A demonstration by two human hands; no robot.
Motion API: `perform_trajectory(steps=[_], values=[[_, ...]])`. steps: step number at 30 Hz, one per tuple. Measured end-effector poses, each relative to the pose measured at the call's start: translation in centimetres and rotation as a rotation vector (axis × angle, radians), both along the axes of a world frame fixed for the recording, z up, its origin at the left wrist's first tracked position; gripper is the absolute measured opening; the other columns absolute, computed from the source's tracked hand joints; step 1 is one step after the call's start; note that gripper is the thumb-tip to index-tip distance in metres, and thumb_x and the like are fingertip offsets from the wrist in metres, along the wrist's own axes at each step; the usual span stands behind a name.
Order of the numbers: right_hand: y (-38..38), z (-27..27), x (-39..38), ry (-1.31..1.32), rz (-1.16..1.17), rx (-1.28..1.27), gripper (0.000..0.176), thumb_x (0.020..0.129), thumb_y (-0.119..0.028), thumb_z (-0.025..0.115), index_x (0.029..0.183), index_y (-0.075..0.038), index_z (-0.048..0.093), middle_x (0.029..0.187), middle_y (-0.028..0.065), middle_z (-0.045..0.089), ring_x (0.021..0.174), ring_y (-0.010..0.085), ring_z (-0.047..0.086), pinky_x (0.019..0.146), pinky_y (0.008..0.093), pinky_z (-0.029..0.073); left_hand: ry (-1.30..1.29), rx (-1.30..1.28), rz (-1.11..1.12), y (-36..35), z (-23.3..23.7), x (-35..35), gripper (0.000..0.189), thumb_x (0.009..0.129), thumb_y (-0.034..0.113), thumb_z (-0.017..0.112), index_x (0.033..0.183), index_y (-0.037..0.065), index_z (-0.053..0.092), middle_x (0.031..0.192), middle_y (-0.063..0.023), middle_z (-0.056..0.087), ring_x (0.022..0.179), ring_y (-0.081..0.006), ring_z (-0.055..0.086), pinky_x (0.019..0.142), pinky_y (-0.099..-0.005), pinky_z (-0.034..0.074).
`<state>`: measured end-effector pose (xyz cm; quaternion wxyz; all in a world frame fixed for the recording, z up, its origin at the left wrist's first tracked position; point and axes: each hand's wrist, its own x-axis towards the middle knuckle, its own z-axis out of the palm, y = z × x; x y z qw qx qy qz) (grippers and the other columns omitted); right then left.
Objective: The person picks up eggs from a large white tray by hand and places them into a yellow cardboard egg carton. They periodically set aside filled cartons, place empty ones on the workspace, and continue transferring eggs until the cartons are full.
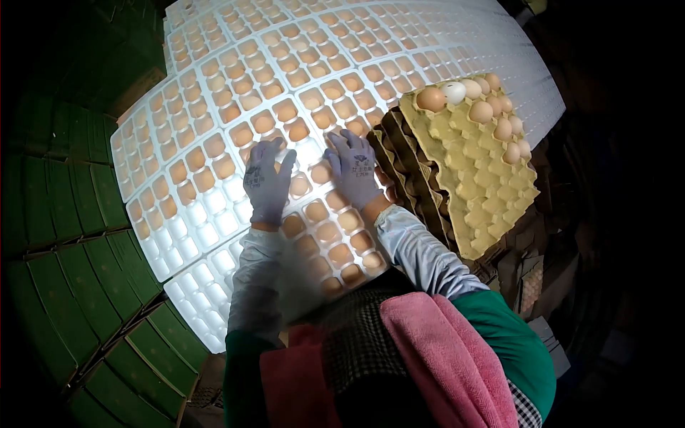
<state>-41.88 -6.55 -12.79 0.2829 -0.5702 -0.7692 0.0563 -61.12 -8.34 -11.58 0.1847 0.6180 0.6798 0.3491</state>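
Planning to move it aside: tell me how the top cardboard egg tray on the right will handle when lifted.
The top cardboard tray probably flexes, being thin moulded pulp. Its eggs sit only toward its far side, so it would likely sag or tip that way. Tilted, the eggs could roll out and crack.

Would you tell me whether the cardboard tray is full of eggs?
No, the cardboard tray holds eggs only along its far edge; most cups are empty.

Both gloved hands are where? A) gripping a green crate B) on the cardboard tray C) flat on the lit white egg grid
C: the left hand and right hand lie flat, fingers spread, on the white grid.
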Motion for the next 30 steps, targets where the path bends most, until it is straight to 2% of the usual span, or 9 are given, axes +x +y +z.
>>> perform_trajectory(steps=[3,8,11,15,23,24,26,28,30], values=[[-1.9,-1.6,0.4,0.009,0.026,-0.052,0.041,0.088,-0.022,0.063,0.127,-0.010,0.058,0.123,0.0144,0.059,0.111,0.0370,0.053,0.099,0.0492,0.038,0.500,-0.023,-0.124,0.2,-4.9,2.2,0.045,0.094,0.027,0.059,0.137,0.017,0.054,0.139,-0.0086,0.051,0.123,-0.0280,0.049,0.105,-0.0479,0.033],[-10.4,14.8,3.9,0.695,0.442,-0.263,0.035,0.080,-0.005,0.069,0.114,-0.011,0.067,0.115,0.0105,0.066,0.098,0.0298,0.065,0.081,0.0397,0.054,0.248,-0.031,-0.154,-0.4,-3.9,1.8,0.045,0.094,0.020,0.056,0.138,0.011,0.055,0.138,-0.0116,0.057,0.128,-0.0296,0.049,0.112,-0.0459,0.029],[-7.6,23.7,13.9,0.265,0.242,0.008,0.029,0.081,-0.003,0.067,0.108,-0.012,0.070,0.107,0.0102,0.070,0.092,0.0294,0.068,0.078,0.0365,0.055,0.268,-0.046,-0.165,0.6,-1.8,1.1,0.046,0.090,0.014,0.059,0.135,0.010,0.057,0.134,-0.0122,0.060,0.122,-0.0297,0.054,0.109,-0.0425,0.036],[-2.4,23.3,27.4,-0.340,0.026,-0.091,0.040,0.078,-0.003,0.064,0.115,-0.014,0.066,0.112,0.0077,0.065,0.104,0.0288,0.062,0.086,0.0410,0.052,0.093,-0.151,-0.136,2.5,-1.0,1.2,0.048,0.084,0.010,0.061,0.133,0.010,0.059,0.127,-0.0135,0.062,0.118,-0.0310,0.057,0.104,-0.0419,0.044],[0.0,22.0,33.4,-0.273,0.327,-0.143,0.040,0.080,-0.009,0.067,0.119,-0.014,0.062,0.108,0.0069,0.064,0.097,0.0278,0.061,0.084,0.0380,0.052,0.591,-0.305,0.170,2.0,-1.7,3.5,0.032,0.091,0.030,0.059,0.115,0.012,0.068,0.114,-0.0116,0.066,0.106,-0.0323,0.061,0.096,-0.0464,0.045],[-0.4,22.2,33.9,-0.029,0.284,-0.139,0.037,0.082,-0.014,0.067,0.119,-0.013,0.062,0.104,0.0085,0.063,0.094,0.0275,0.061,0.083,0.0371,0.051,0.605,-0.370,0.211,2.0,-1.1,4.0,0.031,0.091,0.032,0.059,0.113,0.013,0.069,0.116,-0.0111,0.066,0.106,-0.0322,0.061,0.096,-0.0464,0.046],[-0.4,21.9,35.6,0.224,0.243,-0.132,0.035,0.085,-0.018,0.067,0.118,-0.013,0.062,0.100,0.0101,0.062,0.092,0.0272,0.060,0.083,0.0363,0.051,0.551,-0.324,0.263,2.2,-0.4,4.7,0.033,0.093,0.031,0.061,0.116,0.009,0.069,0.120,-0.0128,0.065,0.108,-0.0327,0.061,0.097,-0.0453,0.046],[0.1,21.1,37.7,0.983,0.003,-0.400,0.039,0.088,-0.029,0.067,0.120,-0.009,0.061,0.093,0.0123,0.060,0.086,0.0277,0.060,0.081,0.0349,0.050,0.049,0.024,0.303,4.0,-0.4,4.9,0.040,0.093,0.027,0.065,0.124,0.003,0.065,0.125,-0.0166,0.064,0.116,-0.0321,0.060,0.100,-0.0431,0.046],[0.3,22.0,37.1,0.649,-0.021,-0.414,0.040,0.087,-0.033,0.067,0.117,-0.007,0.062,0.093,0.0128,0.062,0.086,0.0283,0.062,0.079,0.0361,0.050,-0.456,0.159,0.071,6.2,8.6,11.3,0.048,0.092,0.025,0.068,0.130,-0.004,0.059,0.129,-0.0210,0.062,0.124,-0.0328,0.057,0.104,-0.0406,0.045]])
